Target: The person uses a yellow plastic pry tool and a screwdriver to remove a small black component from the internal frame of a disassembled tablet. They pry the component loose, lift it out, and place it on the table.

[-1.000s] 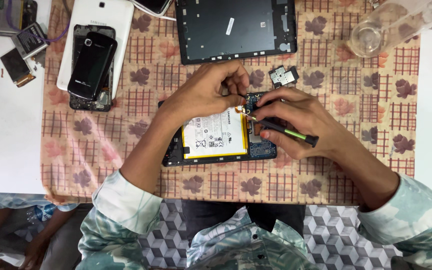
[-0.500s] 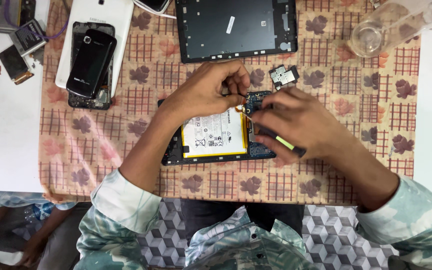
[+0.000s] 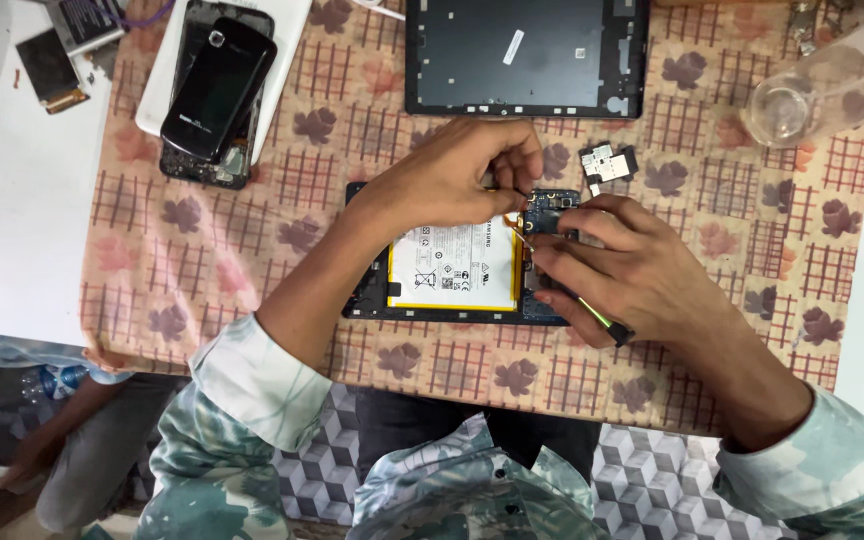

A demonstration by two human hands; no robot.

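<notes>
At the centre of the frame an opened tablet lies on the patterned cloth, its white battery exposed. The left hand presses down on its upper edge, fingers pinched together at the circuit board. Just right of it, the right hand is closed around a thin tool, tip at the board. A dark back cover sits at upper centre, stacked phones upper left.

Single head view, steep downward, close over table; edges cropped.
</notes>
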